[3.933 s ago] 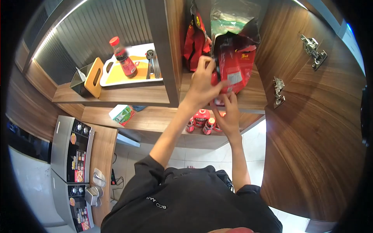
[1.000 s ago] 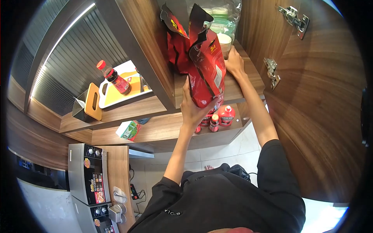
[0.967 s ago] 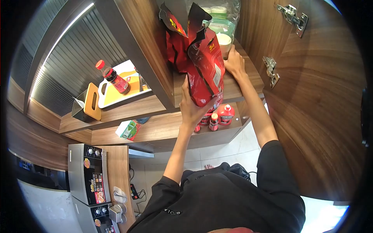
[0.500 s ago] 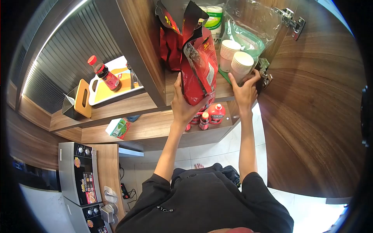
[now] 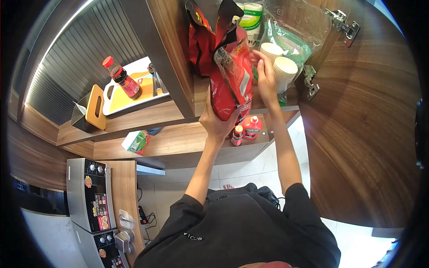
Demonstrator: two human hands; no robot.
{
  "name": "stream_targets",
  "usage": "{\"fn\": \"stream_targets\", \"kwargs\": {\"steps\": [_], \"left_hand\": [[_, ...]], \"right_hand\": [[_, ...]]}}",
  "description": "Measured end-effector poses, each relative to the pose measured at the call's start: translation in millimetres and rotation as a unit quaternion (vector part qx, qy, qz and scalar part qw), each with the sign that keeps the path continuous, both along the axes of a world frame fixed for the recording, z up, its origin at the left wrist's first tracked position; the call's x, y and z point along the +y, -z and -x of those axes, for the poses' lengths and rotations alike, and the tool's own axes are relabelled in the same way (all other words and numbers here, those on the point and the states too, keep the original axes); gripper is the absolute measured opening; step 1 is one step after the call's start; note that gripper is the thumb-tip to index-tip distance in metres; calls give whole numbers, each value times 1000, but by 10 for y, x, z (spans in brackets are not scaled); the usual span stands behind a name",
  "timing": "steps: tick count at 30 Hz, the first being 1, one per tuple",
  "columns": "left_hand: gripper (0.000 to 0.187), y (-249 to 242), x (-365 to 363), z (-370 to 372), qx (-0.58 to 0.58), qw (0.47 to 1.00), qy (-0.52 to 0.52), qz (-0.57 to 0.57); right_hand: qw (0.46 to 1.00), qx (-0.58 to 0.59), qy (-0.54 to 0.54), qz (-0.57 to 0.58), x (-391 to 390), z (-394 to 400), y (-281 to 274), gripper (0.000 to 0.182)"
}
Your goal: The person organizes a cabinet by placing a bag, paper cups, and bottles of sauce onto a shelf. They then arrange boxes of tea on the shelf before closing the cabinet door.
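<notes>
My left hand (image 5: 217, 121) is closed around the lower end of a glossy red bag (image 5: 230, 91) with black upper flaps. The bag stands tilted at the cupboard's front edge. Beside its right side is my right hand (image 5: 267, 85), fingers stretched out and apart, fingertips close to the bag. A second red and black bag (image 5: 200, 51) leans behind the first. Just right of my right hand stand two stacks of white paper cups, the nearer stack (image 5: 284, 71) partly in a clear and green plastic bag (image 5: 290, 42). Green-labelled packed cups (image 5: 251, 18) are at the back.
The cupboard door (image 5: 357, 134) hangs wide on metal hinges (image 5: 310, 82) at the right. On the left shelf are a white tray (image 5: 108, 110), a red-capped bottle (image 5: 123, 79) and an orange board (image 5: 94, 109). Below, a shelf holds red bottles (image 5: 251, 128) and a green-and-white box (image 5: 136, 143).
My right hand has let go of the nearer cup stack and moved left to the red bag's side. The cups now stand by themselves. My left hand keeps its hold on the bag.
</notes>
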State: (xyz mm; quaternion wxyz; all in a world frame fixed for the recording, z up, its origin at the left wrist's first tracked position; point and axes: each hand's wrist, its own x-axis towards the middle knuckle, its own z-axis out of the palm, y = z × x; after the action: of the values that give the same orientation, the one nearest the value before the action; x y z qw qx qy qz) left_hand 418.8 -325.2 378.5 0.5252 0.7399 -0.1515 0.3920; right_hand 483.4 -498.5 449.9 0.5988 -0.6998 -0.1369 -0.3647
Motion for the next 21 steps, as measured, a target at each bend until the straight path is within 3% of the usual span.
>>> {"fn": "stream_targets", "kwargs": {"steps": [3, 6, 7, 8, 10, 12, 13, 16, 18, 21], "left_hand": [[104, -1, 69, 26, -55, 998, 11, 7], [107, 62, 31, -4, -71, 997, -12, 11], [107, 90, 17, -11, -67, 997, -24, 4], [106, 93, 25, -6, -58, 998, -22, -4], [104, 110, 48, 24, -36, 999, -20, -16], [105, 86, 67, 34, -34, 998, -25, -36], [105, 45, 80, 65, -28, 998, -31, -49], [109, 37, 114, 47, -32, 995, -45, -78], [110, 29, 122, 38, -51, 994, -49, -87], [111, 7, 144, 33, -37, 995, -34, -87]], "right_hand": [[997, 19, -63, -45, 23, -473, 47, 32], [999, 33, -6, -37, -1, -1109, 179, 37], [997, 62, 22, -44, -52, -1279, 183, 50], [984, -15, 175, 20, -137, -1703, 351, 66], [973, 85, 215, -5, -248, -1875, 170, 94], [939, 119, 322, -4, -256, -2080, 92, 119], [946, 142, 289, -32, -318, -2103, 11, 133], [962, 118, 245, -23, -577, -2570, 245, 135], [956, 168, 239, -25, -561, -2552, 190, 131], [924, 225, 308, -14, -339, -2305, 10, 121]]}}
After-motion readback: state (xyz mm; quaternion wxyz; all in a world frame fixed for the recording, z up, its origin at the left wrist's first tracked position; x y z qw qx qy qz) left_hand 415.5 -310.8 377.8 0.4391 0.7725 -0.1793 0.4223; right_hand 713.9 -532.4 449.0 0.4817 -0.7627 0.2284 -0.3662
